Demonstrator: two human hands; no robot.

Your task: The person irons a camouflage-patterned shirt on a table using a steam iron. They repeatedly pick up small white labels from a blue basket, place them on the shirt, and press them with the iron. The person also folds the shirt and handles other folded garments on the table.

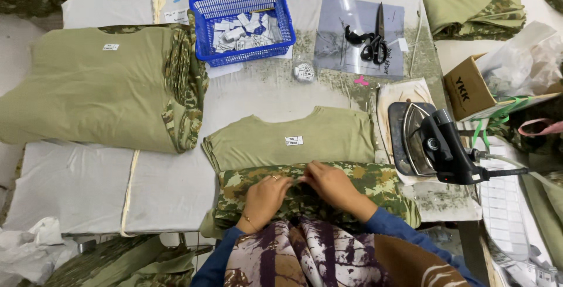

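Note:
My left hand [265, 198] and my right hand [329, 183] rest side by side on a folded camouflage fabric piece [375, 184] at the near edge of the table. Both sets of fingers pinch a fold of that cloth where they meet. Just beyond lies an olive garment piece [293, 140] with a small white label [294, 141], its near edge tucked under the camouflage cloth.
A stack of olive and camouflage pieces [99, 84] sits at the left. A blue basket [244, 23] of white tags stands at the back, black scissors [370, 43] beside it. An iron [431, 143] rests at the right, near a cardboard box [466, 90].

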